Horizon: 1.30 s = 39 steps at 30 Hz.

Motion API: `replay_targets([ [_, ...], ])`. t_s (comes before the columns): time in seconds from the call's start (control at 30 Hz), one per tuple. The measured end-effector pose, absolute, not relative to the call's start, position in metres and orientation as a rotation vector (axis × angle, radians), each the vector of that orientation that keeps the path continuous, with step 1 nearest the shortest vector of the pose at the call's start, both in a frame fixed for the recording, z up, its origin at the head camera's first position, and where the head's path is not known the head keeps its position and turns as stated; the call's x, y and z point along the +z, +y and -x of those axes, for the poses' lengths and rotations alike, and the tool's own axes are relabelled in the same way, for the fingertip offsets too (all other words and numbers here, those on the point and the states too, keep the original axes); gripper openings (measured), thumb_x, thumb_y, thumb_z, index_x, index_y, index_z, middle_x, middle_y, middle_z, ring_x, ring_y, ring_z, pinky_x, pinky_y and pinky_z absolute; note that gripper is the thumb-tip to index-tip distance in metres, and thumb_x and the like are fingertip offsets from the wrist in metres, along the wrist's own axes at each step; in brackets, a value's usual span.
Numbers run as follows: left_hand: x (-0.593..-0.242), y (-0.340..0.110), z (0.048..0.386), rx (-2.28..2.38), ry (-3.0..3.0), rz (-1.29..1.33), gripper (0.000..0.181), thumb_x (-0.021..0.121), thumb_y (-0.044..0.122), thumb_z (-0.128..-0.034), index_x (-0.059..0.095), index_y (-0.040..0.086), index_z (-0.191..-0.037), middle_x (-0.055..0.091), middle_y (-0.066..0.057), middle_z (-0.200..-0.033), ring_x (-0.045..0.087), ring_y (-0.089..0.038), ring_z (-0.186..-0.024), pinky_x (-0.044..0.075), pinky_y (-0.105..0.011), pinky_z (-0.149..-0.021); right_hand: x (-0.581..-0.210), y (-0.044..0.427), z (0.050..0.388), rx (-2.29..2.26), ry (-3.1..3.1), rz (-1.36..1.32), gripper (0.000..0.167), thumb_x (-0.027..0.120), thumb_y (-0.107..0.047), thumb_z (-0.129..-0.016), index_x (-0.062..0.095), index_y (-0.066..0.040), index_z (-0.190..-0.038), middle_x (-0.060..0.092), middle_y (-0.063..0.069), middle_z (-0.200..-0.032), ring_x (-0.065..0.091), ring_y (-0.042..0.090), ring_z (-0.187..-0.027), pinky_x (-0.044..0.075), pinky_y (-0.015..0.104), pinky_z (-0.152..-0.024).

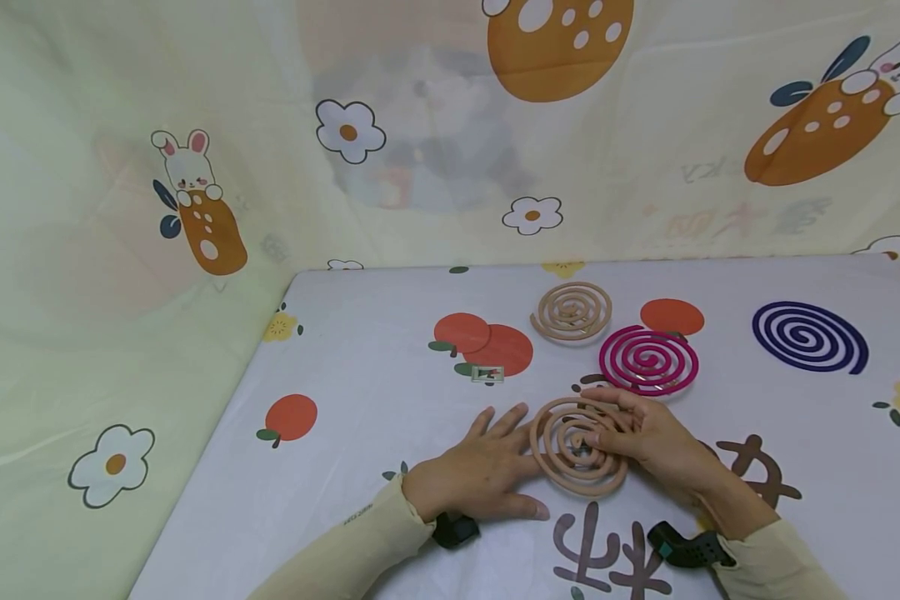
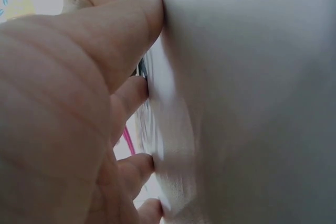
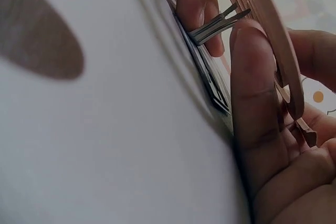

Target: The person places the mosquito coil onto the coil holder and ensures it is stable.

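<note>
My right hand (image 1: 660,437) pinches a tan mosquito coil (image 1: 577,442) between thumb and fingers. The coil is tilted just above the table, as the right wrist view shows. Under it, a flat metal coil stand (image 3: 210,90) lies on the cloth with a forked prong (image 3: 220,25) bent upward near my right thumb. My left hand (image 1: 480,471) lies palm down with fingers spread, left of the coil. Its fingertips (image 3: 191,11) reach under the coil's edge beside the prong. Whether they press on the stand is partly hidden.
Behind my hands lie another tan coil (image 1: 570,311) and a magenta coil (image 1: 648,360), with a dark blue coil (image 1: 810,337) farther right. A small flat rectangular piece (image 1: 487,374), seemingly metal, lies left of them. A printed cloth curtain (image 1: 435,167) hangs behind the table.
</note>
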<state>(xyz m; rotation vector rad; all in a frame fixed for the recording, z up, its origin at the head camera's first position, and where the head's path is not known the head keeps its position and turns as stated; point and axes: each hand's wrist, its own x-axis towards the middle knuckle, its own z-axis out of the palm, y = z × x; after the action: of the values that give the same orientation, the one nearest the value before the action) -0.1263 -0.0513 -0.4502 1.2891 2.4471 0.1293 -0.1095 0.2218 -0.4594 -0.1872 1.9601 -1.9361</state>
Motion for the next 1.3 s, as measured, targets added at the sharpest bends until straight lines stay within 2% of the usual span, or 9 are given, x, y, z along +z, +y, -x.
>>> replay_targets([
  [0.2, -0.4514, -0.0517, 0.1259, 0.128, 2.448, -1.291, 0.073, 0.053, 0.068, -0.0988, 0.03, 0.042, -0.163, 0.01, 0.003, -0.176, -0.003, -0.029, -0.162, 0.01, -0.063, -0.125, -0.4594, 0.2225, 0.1081, -1.919, 1.96, 0.211, 0.071, 0.074, -0.008, -0.097, 0.038, 0.002, -0.158, 0.048, 0.026, -0.153, 0.062, 0.002, -0.121, 0.053, 0.019, -0.096],
  [0.5, -0.4508, -0.0522, 0.1258, 0.127, 2.453, -1.306, 0.074, 0.054, 0.068, -0.0988, 0.029, 0.042, -0.163, 0.01, 0.002, -0.176, -0.001, -0.031, -0.162, 0.012, -0.064, -0.125, -0.4605, 0.2219, 0.1089, -1.972, 1.908, 0.196, 0.07, 0.072, -0.003, -0.097, 0.033, 0.009, -0.155, 0.054, 0.02, -0.145, 0.065, 0.005, -0.119, 0.055, 0.022, -0.095],
  [0.8, -0.4514, -0.0522, 0.1258, 0.134, 2.446, -1.297, 0.074, 0.054, 0.068, -0.0985, 0.03, 0.042, -0.163, 0.01, 0.002, -0.176, -0.002, -0.03, -0.162, 0.011, -0.063, -0.125, -0.4616, 0.222, 0.1092, -1.987, 1.887, 0.175, 0.07, 0.071, -0.002, -0.097, 0.031, 0.01, -0.154, 0.049, 0.024, -0.147, 0.064, 0.004, -0.119, 0.054, 0.022, -0.097],
  [1.13, -0.4519, -0.0523, 0.1263, 0.139, 2.441, -1.292, 0.073, 0.054, 0.067, -0.0988, 0.03, 0.041, -0.163, 0.009, 0.002, -0.176, -0.004, -0.03, -0.162, 0.008, -0.063, -0.125, -0.4625, 0.2219, 0.1094, -2.008, 1.883, 0.175, 0.07, 0.071, -0.002, -0.097, 0.031, 0.01, -0.153, 0.055, 0.018, -0.141, 0.066, 0.006, -0.116, 0.056, 0.024, -0.093],
  [1.3, -0.4513, -0.0521, 0.1265, 0.134, 2.442, -1.294, 0.073, 0.055, 0.067, -0.0988, 0.032, 0.041, -0.163, 0.009, 0.002, -0.176, -0.003, -0.03, -0.162, 0.009, -0.063, -0.125, -0.462, 0.2223, 0.11, -2.028, 1.857, 0.185, 0.068, 0.07, -0.002, -0.098, 0.034, 0.008, -0.155, 0.061, 0.015, -0.135, 0.069, 0.009, -0.107, 0.06, 0.027, -0.083],
])
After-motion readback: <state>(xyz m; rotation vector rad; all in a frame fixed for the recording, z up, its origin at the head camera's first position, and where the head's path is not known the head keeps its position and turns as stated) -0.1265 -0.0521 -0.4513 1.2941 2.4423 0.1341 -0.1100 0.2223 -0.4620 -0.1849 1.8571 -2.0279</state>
